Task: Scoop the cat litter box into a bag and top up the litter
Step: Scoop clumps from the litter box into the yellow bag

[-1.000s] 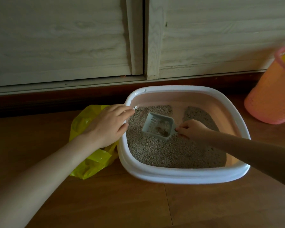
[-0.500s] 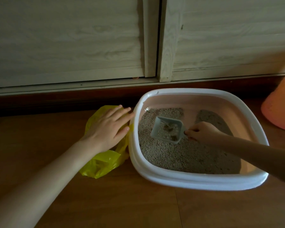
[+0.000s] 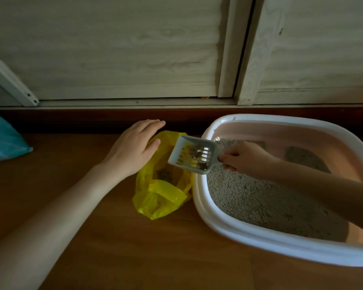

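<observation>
A crinkled blue bag (image 3: 2, 139) lies at far left on the glossy wooden floor (image 3: 134, 248). The left hand (image 3: 132, 149) rests flat, fingers straight, on the thin yellow plastic bag (image 3: 159, 197); half a second ago it lay nearer the box. The right hand (image 3: 245, 158) grips the slotted grey scoop (image 3: 194, 155), now lifted from the litter over the bag's mouth, clumps inside. The rounded white-rimmed litter box (image 3: 249, 233) holds grainy grey litter (image 3: 260, 201).
</observation>
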The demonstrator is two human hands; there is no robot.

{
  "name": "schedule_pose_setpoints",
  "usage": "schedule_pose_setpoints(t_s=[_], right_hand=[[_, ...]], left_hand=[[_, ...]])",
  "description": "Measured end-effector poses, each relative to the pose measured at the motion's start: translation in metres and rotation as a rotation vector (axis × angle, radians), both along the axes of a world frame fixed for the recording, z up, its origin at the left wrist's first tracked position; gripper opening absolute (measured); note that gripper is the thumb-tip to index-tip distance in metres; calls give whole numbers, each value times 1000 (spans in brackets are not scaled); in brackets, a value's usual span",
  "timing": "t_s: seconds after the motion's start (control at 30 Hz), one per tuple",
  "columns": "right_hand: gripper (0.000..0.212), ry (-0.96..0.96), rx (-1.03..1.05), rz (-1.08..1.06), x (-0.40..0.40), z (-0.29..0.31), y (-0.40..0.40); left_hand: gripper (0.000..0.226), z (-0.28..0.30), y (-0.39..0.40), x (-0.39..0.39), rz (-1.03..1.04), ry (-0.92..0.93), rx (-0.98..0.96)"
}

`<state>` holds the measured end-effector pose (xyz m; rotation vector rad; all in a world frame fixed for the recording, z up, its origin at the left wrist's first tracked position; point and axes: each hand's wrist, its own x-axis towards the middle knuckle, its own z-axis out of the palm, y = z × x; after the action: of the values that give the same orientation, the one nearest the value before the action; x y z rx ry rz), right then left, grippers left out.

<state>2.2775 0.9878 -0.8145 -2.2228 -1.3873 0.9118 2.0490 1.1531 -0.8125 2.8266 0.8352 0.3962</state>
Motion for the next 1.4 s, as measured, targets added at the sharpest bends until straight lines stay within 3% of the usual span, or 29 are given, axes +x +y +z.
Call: schedule_pose_setpoints(t_s=[0.2,0.3,0.47,0.73,0.83,0.97,1.07,1.2,1.27,1.4], right_hand=[[37,-148,-91,132,-38,-14,35],[20,-271,-148,261,-54,-24,39],[20,-522,-75,406,-78,-27,40],[27,-606,30,491,-78,-34,38],[17,-368,92,269,-66,-35,37],[32,320,31,-144,-48,-28,29],[25,678,-41,-260,-31,-16,13],[21,973,-73,-371,8,1,-17],[25,879,-26,-414,35,2,-34],[35,34,-207,-238,107,3,-82]], left_hand=[[47,0,7,-13,29,-5,2],[47,-1,10,-18,48,-20,-22],[46,-2,12,-21,62,-28,-44],[45,-2,13,-19,57,-45,-54],[44,-2,11,-17,54,-43,-53],[44,-2,8,-13,38,-42,-62],[43,0,3,-5,24,-61,-83],[43,0,-7,12,-14,-79,-99],[42,0,-14,25,-39,-83,-112],[42,0,-30,53,-91,-80,-119]])
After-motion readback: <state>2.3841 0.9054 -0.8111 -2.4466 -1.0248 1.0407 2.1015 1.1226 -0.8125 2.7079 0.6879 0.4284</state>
